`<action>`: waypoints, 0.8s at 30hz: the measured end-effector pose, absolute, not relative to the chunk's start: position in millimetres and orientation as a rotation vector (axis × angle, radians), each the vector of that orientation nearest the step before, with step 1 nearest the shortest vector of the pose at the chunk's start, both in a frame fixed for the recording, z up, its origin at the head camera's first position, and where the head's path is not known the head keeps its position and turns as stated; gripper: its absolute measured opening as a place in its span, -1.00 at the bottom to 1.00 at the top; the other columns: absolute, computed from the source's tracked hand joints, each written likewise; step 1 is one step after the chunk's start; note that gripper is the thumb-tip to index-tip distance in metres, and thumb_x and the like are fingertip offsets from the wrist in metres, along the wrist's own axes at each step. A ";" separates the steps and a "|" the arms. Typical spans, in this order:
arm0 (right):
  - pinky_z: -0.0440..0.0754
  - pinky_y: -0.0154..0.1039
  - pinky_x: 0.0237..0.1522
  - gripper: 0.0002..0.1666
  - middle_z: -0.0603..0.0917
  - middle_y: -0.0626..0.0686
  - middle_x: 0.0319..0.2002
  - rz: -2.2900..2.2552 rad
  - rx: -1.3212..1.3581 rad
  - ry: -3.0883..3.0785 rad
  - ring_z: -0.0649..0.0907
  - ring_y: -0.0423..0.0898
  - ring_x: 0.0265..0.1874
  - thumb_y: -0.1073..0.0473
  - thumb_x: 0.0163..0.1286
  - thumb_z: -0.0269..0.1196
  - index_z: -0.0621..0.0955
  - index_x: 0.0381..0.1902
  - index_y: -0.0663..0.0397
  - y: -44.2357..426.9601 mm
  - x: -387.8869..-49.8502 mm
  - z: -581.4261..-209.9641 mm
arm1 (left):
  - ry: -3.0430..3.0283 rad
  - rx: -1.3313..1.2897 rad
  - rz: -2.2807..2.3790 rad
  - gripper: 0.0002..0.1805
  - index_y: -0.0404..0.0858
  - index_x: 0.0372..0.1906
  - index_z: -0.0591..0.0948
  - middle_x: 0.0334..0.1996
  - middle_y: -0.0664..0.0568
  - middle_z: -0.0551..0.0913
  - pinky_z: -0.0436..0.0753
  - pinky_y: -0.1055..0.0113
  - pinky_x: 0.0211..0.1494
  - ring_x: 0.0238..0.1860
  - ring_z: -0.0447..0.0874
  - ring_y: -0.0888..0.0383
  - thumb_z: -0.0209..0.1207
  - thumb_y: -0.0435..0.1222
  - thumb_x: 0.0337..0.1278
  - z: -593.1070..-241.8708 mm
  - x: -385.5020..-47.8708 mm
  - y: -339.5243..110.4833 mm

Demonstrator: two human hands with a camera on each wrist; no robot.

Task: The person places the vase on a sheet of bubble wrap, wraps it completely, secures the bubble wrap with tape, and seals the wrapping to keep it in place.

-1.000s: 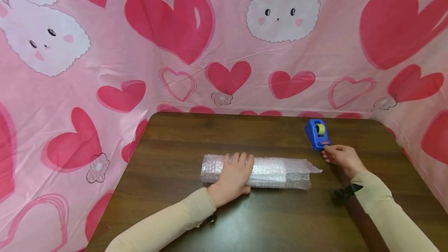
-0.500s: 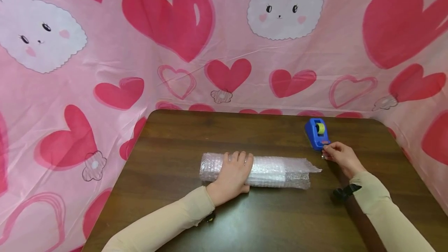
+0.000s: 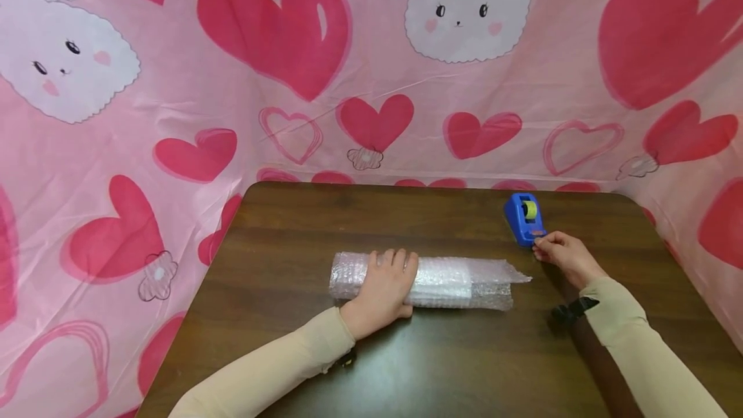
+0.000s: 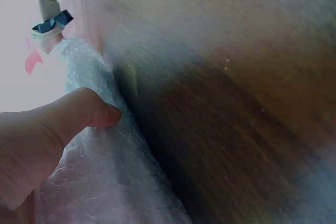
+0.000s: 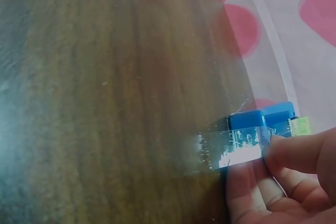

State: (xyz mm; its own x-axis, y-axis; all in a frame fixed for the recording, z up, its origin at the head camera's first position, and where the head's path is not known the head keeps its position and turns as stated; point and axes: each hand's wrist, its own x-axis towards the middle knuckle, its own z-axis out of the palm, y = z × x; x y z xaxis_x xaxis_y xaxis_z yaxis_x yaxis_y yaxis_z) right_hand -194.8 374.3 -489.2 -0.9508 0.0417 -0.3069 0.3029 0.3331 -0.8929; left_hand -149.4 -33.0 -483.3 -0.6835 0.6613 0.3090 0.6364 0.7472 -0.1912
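Note:
A roll of bubble wrap lies lengthwise across the table, its loose edge sticking out at the right end. Draped over its left half, my left hand grips it from above; in the left wrist view the thumb presses on the wrap's near side. My right hand is at the front of a blue tape dispenser holding a yellow-green core. Between its thumb and fingers it pinches a short strip of clear tape, whose jagged end shows in the right wrist view.
The dark wooden table has rounded far corners. A pink cloth printed with hearts and rabbits hangs behind it and along the sides.
Half a second ago a shiny bit of tape showed below the right fingertips; that hand has barely moved from the dispenser's front. My left hand stays on the roll, and the head view shifts slightly.

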 end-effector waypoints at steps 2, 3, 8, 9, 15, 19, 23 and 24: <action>0.67 -0.44 -0.16 -0.77 0.62 -0.13 -0.31 -1.691 0.309 2.344 0.63 -0.31 -0.33 0.22 0.65 0.06 0.56 -0.20 0.25 374.7 -194.5 -489.9 | -2.586 -1.001 0.094 0.12 -0.24 0.27 0.48 0.03 -0.10 0.62 0.53 -0.03 0.00 0.01 0.59 -0.05 0.60 0.29 -0.47 -484.2 -148.9 -32.7; 0.67 -0.44 -0.16 -0.77 0.62 -0.13 -0.31 -1.696 0.311 2.333 0.63 -0.31 -0.33 0.22 0.65 0.06 0.57 -0.20 0.24 375.1 -194.5 -489.9 | -2.583 -1.001 0.092 0.13 -0.24 0.27 0.48 0.02 -0.10 0.62 0.53 -0.04 0.00 0.01 0.59 -0.06 0.60 0.29 -0.48 -485.1 -149.1 -32.7; 0.66 -0.45 -0.16 -0.76 0.61 -0.11 -0.30 -1.675 0.307 2.346 0.63 -0.30 -0.31 0.20 0.65 0.07 0.55 -0.18 0.27 375.2 -195.8 -490.8 | -2.572 -0.998 0.084 0.14 -0.25 0.25 0.48 0.00 -0.10 0.61 0.53 -0.04 -0.02 -0.02 0.59 -0.06 0.61 0.29 -0.51 -487.7 -150.6 -32.9; 0.66 -0.45 -0.16 -0.76 0.61 -0.11 -0.29 -1.663 0.304 2.357 0.62 -0.30 -0.31 0.20 0.65 0.06 0.53 -0.17 0.29 374.8 -196.3 -491.2 | -2.573 -0.996 0.088 0.13 -0.25 0.25 0.48 0.00 -0.10 0.61 0.54 -0.03 -0.02 -0.02 0.59 -0.06 0.60 0.29 -0.51 -488.0 -151.2 -32.9; 0.66 -0.45 -0.17 -0.75 0.60 -0.06 -0.27 -1.611 0.294 2.418 0.62 -0.31 -0.31 0.23 0.66 0.03 0.48 -0.11 0.40 373.4 -198.7 -493.5 | -2.589 -1.007 0.090 0.11 -0.24 0.26 0.48 0.03 -0.10 0.62 0.54 -0.04 -0.01 0.00 0.59 -0.06 0.60 0.27 -0.47 -485.7 -154.0 -34.0; 0.66 -0.46 -0.22 -0.78 0.62 -0.05 -0.29 -1.585 0.279 2.465 0.62 -0.32 -0.34 0.29 0.64 0.05 0.49 -0.17 0.43 372.5 -197.2 -496.0 | -2.594 -1.012 0.077 0.11 -0.25 0.26 0.47 0.03 -0.11 0.62 0.54 -0.05 0.00 0.00 0.59 -0.07 0.61 0.27 -0.46 -485.4 -153.1 -34.4; 0.59 -0.40 -0.27 -0.79 0.65 0.01 -0.30 -1.436 0.256 2.602 0.59 -0.23 -0.33 0.32 0.57 0.11 0.51 -0.27 0.41 371.1 -195.9 -495.8 | -2.594 -1.009 0.088 0.12 -0.25 0.26 0.47 0.02 -0.10 0.62 0.54 -0.04 -0.01 -0.01 0.59 -0.06 0.60 0.28 -0.46 -486.1 -152.8 -33.8; 0.56 -0.38 -0.26 -0.79 0.66 0.04 -0.29 -1.398 0.255 2.625 0.57 -0.19 -0.32 0.32 0.56 0.12 0.51 -0.29 0.40 371.1 -195.8 -495.2 | -2.596 -1.007 0.096 0.12 -0.25 0.26 0.47 0.02 -0.10 0.61 0.54 -0.03 -0.02 -0.01 0.59 -0.06 0.60 0.29 -0.45 -486.0 -153.1 -33.6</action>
